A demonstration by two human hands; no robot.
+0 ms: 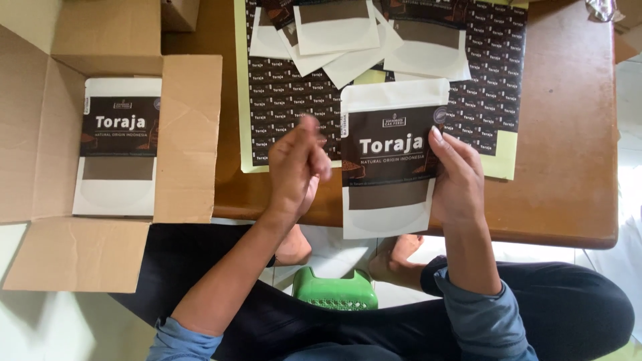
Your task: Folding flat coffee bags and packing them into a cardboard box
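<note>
- The right hand (pixel 458 180) holds a pouch (pixel 388 167) by its right edge, fingers (pixel 447 148) spread flat over the label face and thumb presumably behind it; best to keep that pinch near the edge so the label stays unsmudged.
- The left hand (pixel 297 167) is just beside the pouch at its 9 o'clock, holding nothing, fingers loosely curled together and blurred (whether they pinch something small cannot be told); it looks well placed to steady the left edge.
- The pouch is white with a dark label and stands upright over the near edge of the counter (pixel 568 134); holding it level would seem wise before it goes anywhere.
- At 12 o'clock from the pouch, a sheet of dark stickers (pixel 287 100) lies on the counter, with more pouches (pixel 334 33) fanned over its far end.
- At 9 o'clock, well apart, an open box (pixel 190 134) holds another pouch (pixel 119 147) lying flat, label up; matching that flat lie would probably pack neatly.
- At 6 o'clock, a green stool (pixel 334 293) shows between the knees.
</note>
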